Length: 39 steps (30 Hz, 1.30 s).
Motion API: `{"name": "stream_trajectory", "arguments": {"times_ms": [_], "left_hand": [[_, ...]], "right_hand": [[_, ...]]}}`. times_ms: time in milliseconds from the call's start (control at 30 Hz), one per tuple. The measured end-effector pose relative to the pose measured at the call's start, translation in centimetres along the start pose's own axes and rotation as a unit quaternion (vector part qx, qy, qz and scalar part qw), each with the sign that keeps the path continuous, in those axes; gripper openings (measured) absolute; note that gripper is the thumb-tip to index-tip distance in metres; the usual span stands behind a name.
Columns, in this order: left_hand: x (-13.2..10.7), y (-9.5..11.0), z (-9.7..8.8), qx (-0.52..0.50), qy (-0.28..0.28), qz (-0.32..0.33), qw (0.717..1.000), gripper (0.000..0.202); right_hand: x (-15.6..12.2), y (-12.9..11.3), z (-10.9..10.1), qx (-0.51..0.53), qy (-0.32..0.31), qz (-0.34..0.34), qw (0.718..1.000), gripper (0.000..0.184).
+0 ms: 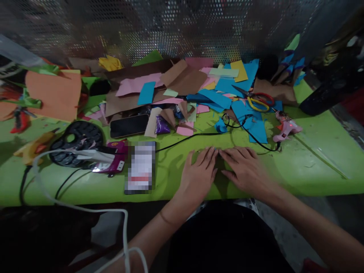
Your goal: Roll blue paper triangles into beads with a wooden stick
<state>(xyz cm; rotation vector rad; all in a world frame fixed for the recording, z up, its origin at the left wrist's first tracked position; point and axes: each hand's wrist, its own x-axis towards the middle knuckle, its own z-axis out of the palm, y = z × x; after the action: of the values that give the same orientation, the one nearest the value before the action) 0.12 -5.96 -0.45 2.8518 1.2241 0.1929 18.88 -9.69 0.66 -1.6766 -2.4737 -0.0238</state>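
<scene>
My left hand (197, 174) and my right hand (246, 168) lie flat side by side on a green sheet of paper (220, 170) that covers the green table (298, 167) near its front edge. Their fingers are stretched out and the fingertips almost meet at the middle. Neither hand holds anything. A black cable (199, 136) runs just beyond the fingertips.
A pink glue gun (284, 127) lies at the right, scissors (257, 99) behind it among blue, pink and brown paper scraps (182, 81). A phone (129, 126), a blurred card (140, 167), a black power strip (76, 142) and white cable (85, 206) sit left.
</scene>
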Motion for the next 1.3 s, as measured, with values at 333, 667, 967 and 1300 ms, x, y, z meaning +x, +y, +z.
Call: {"name": "stream_trajectory", "arguments": {"times_ms": [333, 667, 967, 1300], "left_hand": [[-0.07, 0.02, -0.05, 0.014, 0.002, 0.006, 1.0, 0.05], [0.14, 0.16, -0.14, 0.014, 0.001, 0.003, 1.0, 0.05], [0.29, 0.14, -0.21, 0.017, 0.0, -0.005, 1.0, 0.05], [0.05, 0.21, -0.33, 0.019, -0.002, -0.005, 1.0, 0.05]], "right_hand": [[-0.05, -0.11, 0.0, 0.003, -0.001, -0.001, 1.0, 0.05], [0.06, -0.05, -0.01, 0.001, 0.0, 0.006, 1.0, 0.05], [0.21, 0.08, 0.1, -0.001, 0.002, 0.011, 1.0, 0.049], [0.18, 0.17, 0.03, -0.002, 0.0, 0.005, 1.0, 0.048]]}}
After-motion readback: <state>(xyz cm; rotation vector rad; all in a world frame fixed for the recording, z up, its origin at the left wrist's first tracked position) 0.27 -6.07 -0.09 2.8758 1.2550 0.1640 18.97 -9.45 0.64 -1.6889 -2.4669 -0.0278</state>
